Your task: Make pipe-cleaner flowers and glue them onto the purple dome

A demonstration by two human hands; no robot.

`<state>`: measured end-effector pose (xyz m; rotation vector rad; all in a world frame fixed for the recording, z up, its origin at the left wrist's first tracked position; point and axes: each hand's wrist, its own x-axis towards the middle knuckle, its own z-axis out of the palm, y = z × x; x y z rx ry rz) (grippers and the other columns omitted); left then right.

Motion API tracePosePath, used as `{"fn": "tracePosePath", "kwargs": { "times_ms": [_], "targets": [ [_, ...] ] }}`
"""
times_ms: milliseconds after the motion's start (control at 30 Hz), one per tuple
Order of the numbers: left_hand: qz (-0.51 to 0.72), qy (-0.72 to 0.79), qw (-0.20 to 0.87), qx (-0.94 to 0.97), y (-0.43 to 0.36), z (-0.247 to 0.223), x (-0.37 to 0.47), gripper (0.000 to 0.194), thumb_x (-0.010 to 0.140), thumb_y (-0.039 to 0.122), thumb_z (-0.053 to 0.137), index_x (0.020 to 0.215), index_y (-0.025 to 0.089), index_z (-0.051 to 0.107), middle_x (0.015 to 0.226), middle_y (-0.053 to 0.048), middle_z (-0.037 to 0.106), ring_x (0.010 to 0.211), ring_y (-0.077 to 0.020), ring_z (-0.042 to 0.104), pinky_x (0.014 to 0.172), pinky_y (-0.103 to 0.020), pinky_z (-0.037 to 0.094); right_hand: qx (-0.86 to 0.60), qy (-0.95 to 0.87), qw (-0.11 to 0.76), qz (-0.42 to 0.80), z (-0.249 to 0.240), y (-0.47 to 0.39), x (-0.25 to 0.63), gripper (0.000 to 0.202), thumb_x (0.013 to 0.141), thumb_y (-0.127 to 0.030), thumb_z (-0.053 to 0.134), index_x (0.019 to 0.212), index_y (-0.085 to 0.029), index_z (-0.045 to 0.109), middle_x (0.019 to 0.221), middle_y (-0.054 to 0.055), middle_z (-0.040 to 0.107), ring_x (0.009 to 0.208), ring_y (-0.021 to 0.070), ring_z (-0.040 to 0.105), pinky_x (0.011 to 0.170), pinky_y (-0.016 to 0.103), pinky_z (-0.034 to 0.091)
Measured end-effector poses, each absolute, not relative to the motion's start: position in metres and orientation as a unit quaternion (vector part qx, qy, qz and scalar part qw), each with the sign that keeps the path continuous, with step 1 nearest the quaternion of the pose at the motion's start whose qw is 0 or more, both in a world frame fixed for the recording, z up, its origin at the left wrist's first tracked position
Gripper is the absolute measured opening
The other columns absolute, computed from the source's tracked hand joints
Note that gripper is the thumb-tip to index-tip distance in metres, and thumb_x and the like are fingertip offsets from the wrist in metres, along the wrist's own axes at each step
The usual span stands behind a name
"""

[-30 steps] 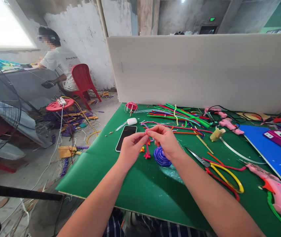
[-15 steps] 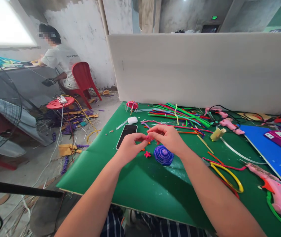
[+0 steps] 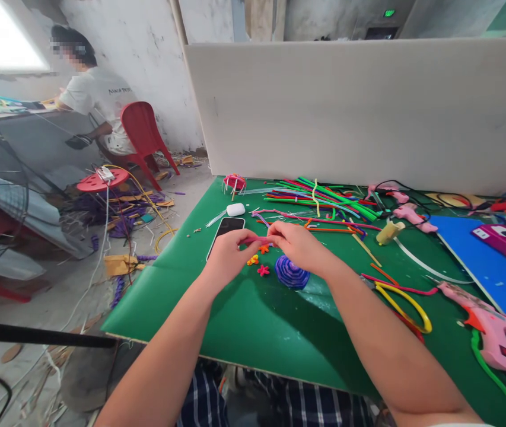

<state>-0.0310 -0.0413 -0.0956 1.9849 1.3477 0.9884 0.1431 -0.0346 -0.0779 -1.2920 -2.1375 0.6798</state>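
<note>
My left hand (image 3: 229, 256) is closed in a pinch on one end of a short pink pipe cleaner (image 3: 263, 239). The fingers of my right hand (image 3: 298, 244) pinch its other end, so the piece is stretched level between them above the table. Just below my fingertips lie a pink flower shape (image 3: 263, 271), a yellow one (image 3: 253, 260) and an orange one (image 3: 264, 249). A domed spiral of blue and purple pipe cleaner (image 3: 292, 272) rests under my right wrist. Partly behind my left hand is a phone (image 3: 230, 224).
Loose pipe cleaners (image 3: 324, 198) are heaped at the back of the green table (image 3: 181, 308). Yellow-handled pliers (image 3: 406, 305) and a pink glue gun (image 3: 486, 326) lie to the right, by a blue board (image 3: 479, 255). A person (image 3: 96, 101) sits at the far left.
My hands have drawn slightly apart, and the pink piece between them now shows as a straight strip. The yellow and orange flowers have come into clearer view. The camera view has shifted slightly.
</note>
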Motion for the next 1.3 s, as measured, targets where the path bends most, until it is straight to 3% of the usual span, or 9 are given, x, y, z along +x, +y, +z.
{"fn": "tracePosePath", "kwargs": {
  "times_ms": [133,400,700,867,1133,1233,1300],
  "targets": [
    [0.378,0.507,0.274,0.725,-0.041,-0.095,-0.032,0.021,0.078,0.035,0.054,0.079,0.018,0.067,0.067,0.001,0.064,0.06,-0.012,0.054,0.051,-0.021,0.036,-0.498,-0.788,0.271,0.242,-0.077,-0.035,0.142,0.014,0.086,-0.024,0.043,0.077,-0.02,0.052,0.069,-0.001,0.057,0.06,0.0114,0.048,0.055,0.025,0.03],
    [0.466,0.496,0.226,0.697,-0.039,-0.091,-0.037,0.02,0.081,0.035,0.055,0.082,0.02,0.067,0.078,0.0,0.068,0.07,-0.013,0.059,0.064,-0.022,0.044,-0.506,-0.76,0.312,0.264,-0.077,-0.033,0.145,0.015,0.087,-0.026,0.042,0.075,-0.021,0.05,0.08,0.001,0.066,0.063,0.0126,0.049,0.055,0.026,0.032],
    [0.455,0.482,0.217,0.716,-0.035,-0.101,-0.031,0.017,0.079,0.033,0.058,0.078,0.021,0.069,0.079,-0.002,0.067,0.073,-0.0152,0.059,0.065,-0.026,0.043,-0.481,-0.681,0.421,0.357,-0.083,-0.026,0.145,0.014,0.083,-0.033,0.046,0.078,-0.021,0.051,0.072,0.0,0.06,0.062,0.0134,0.051,0.052,0.027,0.04],
    [0.458,0.457,0.272,0.712,-0.04,-0.106,-0.02,0.016,0.078,0.032,0.059,0.072,0.02,0.068,0.074,-0.002,0.065,0.071,-0.0151,0.059,0.062,-0.025,0.043,-0.46,-0.612,0.483,0.425,-0.084,-0.027,0.138,0.018,0.077,-0.038,0.053,0.075,-0.021,0.052,0.067,-0.001,0.054,0.059,0.0121,0.049,0.046,0.025,0.04],
    [0.509,0.425,0.471,0.582,-0.046,-0.112,-0.005,0.023,0.073,0.038,0.064,0.08,0.017,0.068,0.068,-0.002,0.067,0.063,-0.0142,0.06,0.059,-0.024,0.045,-0.421,-0.476,0.552,0.54,-0.087,-0.033,0.121,0.027,0.066,-0.044,0.064,0.072,-0.02,0.054,0.06,-0.004,0.048,0.053,0.0094,0.044,0.043,0.023,0.036],
    [0.509,0.434,0.443,0.597,-0.048,-0.114,-0.003,0.02,0.075,0.035,0.061,0.08,0.017,0.068,0.069,-0.002,0.067,0.064,-0.0142,0.06,0.06,-0.024,0.046,-0.415,-0.435,0.577,0.553,-0.09,-0.036,0.114,0.026,0.064,-0.042,0.066,0.071,-0.019,0.056,0.064,-0.004,0.05,0.057,0.0093,0.046,0.049,0.023,0.038],
    [0.493,0.452,0.368,0.646,-0.049,-0.114,-0.001,0.016,0.077,0.029,0.058,0.077,0.018,0.068,0.069,-0.001,0.065,0.064,-0.0134,0.058,0.06,-0.024,0.045,-0.416,-0.429,0.589,0.544,-0.093,-0.038,0.109,0.024,0.066,-0.041,0.065,0.07,-0.019,0.055,0.064,-0.003,0.051,0.057,0.0095,0.045,0.05,0.024,0.037]
  ]
}}
